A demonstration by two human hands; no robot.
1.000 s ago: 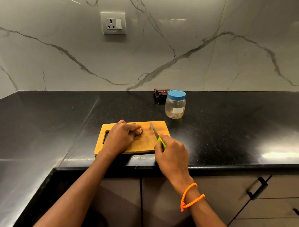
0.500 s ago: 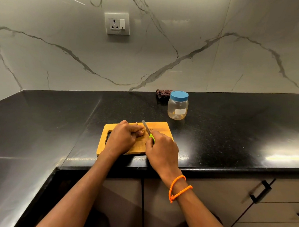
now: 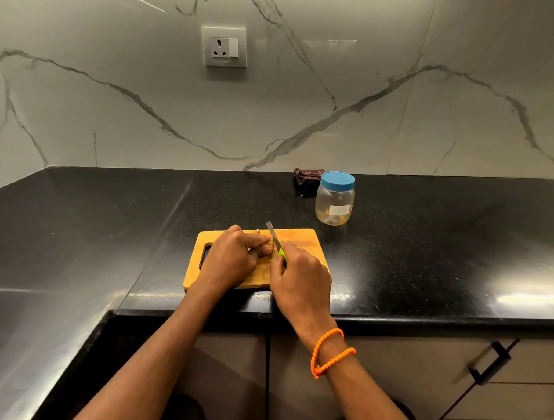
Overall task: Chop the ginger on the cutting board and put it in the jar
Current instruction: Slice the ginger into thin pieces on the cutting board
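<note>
Ginger (image 3: 266, 248): on board, far-middle, under left fingertips.
Board (image 3: 299, 239): wooden, at near edge of black surface (image 3: 426, 248).
Left hand (image 3: 234, 257): fingers curled, pinning ginger.
Right hand (image 3: 301, 279): gripping knife (image 3: 274, 236) by green handle, blade against ginger's right end.
Jar (image 3: 334, 201): upright, blue lid on, beyond board's far-right corner.
Cloth (image 3: 307, 176): dark, behind jar, at wall.

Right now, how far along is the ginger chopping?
Done: setup only; no cut pieces show on the cutting board. In hand: the left hand pins the ginger while the right hand holds the knife blade against it. Left: chopping, opening the jar, whose blue lid is on, and filling it.
</note>
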